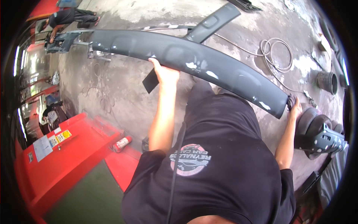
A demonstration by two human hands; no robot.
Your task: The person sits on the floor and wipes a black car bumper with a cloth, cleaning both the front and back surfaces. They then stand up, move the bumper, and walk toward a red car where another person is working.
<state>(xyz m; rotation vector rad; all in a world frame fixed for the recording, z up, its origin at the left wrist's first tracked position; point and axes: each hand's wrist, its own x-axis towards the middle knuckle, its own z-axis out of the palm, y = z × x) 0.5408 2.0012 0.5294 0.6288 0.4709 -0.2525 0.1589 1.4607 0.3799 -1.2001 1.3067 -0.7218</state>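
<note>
A long, curved dark grey car body panel point(223, 71) stretches across in front of me, with whitish patches on its surface. My left hand point(166, 73) grips its near edge, thumb on top and the other fingers hidden beneath. Beside that hand, a flat black piece point(150, 81) juts out from below the panel; I cannot tell whether it is joined on. At the panel's right end, my right hand point(295, 109) is closed on a dark bunched cloth point(291, 100). A second grey panel point(214, 23) slants away behind the long one.
At left stand a red metal machine point(67, 138) and a red cylinder point(122, 144). A coiled hose point(276, 56) lies on the concrete floor, near a black bucket point(327, 83). Stacked tyres point(311, 121) with a speckled part are at right. Another person point(65, 18) works at far left.
</note>
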